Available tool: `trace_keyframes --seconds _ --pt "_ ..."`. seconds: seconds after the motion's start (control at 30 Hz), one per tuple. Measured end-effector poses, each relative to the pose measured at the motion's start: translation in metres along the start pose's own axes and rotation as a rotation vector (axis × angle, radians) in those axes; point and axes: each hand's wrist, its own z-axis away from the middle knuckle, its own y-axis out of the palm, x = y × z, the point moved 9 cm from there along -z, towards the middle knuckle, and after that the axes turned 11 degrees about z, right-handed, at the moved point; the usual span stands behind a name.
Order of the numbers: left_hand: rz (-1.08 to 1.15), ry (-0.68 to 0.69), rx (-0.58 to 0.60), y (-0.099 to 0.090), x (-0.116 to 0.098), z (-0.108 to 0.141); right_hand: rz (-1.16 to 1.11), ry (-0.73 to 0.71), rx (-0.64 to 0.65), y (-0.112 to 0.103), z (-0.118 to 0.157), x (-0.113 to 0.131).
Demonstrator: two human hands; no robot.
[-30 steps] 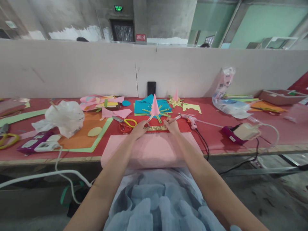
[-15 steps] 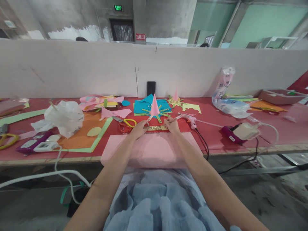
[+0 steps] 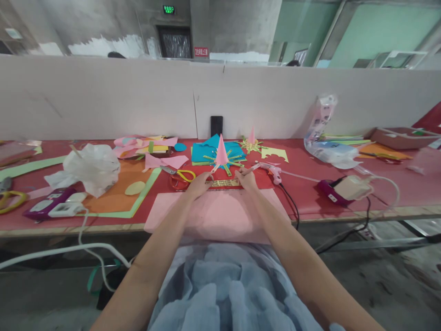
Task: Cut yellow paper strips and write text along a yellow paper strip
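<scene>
At the left end of a gold strip with dark printing [image 3: 225,183], my left hand [image 3: 200,185] rests with thumb and forefinger apart, touching the strip's end. My right hand [image 3: 248,180] is closed round a slim pen-like stick [image 3: 248,171] above the strip's right end. Under the strip lies a red sheet or booklet, partly hidden by my hands. Just behind stands a pink paper cone [image 3: 221,154] on a ring of green-yellow printed strips [image 3: 227,170] over blue paper [image 3: 200,151]. A pink sheet [image 3: 220,214] lies in front, overhanging the table edge.
Yellow-handled scissors [image 3: 186,175] lie left of my hands. A pink glue gun [image 3: 274,174] with a black cord is on the right. A second pink cone [image 3: 251,137] stands behind. Crumpled white plastic [image 3: 92,169] and purple power strips [image 3: 51,202] flank the work.
</scene>
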Motion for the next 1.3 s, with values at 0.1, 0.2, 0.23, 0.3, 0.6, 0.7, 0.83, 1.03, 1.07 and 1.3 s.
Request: trace_keyframes --seconds 0.1,0.2,0.23,0.3,0.6,0.7,0.83,1.03,1.07,1.3 --pt "0.001 -0.008 0.001 -0.0004 -0.0003 0.0006 -0.005 -0.013 0.003 0.0006 0.0001 0.0002" --pt "0.013 -0.022 0.002 -0.0007 -0.0004 0.0016 -0.004 -0.014 0.002 0.0015 0.0008 0.0013" --pt "0.015 -0.026 0.001 -0.0007 -0.0003 0.0018 0.003 -0.010 -0.001 0.0016 0.0010 0.0015" --pt "0.012 -0.033 0.002 -0.0006 -0.0002 0.0020 0.014 -0.002 -0.010 0.0011 0.0013 0.0020" --pt "0.024 -0.016 -0.002 -0.0001 -0.0006 0.0009 0.009 -0.007 0.016 0.0002 0.0023 0.0052" --pt "0.024 -0.012 0.001 0.0002 -0.0010 0.0007 0.048 -0.004 -0.010 -0.0016 0.0027 0.0052" --pt "0.017 -0.018 -0.001 0.0001 -0.0007 0.0009 0.027 0.025 -0.030 -0.0036 0.0032 0.0030" --pt "0.025 -0.021 0.004 0.0006 0.0006 0.0008 0.084 -0.004 -0.033 -0.0047 0.0031 0.0060" --pt "0.023 -0.019 0.002 0.0004 0.0005 0.0007 0.083 -0.007 -0.030 -0.0045 0.0031 0.0059" --pt "0.001 -0.012 0.008 -0.0003 -0.0029 0.0014 0.046 0.000 -0.029 -0.0048 0.0038 0.0052"
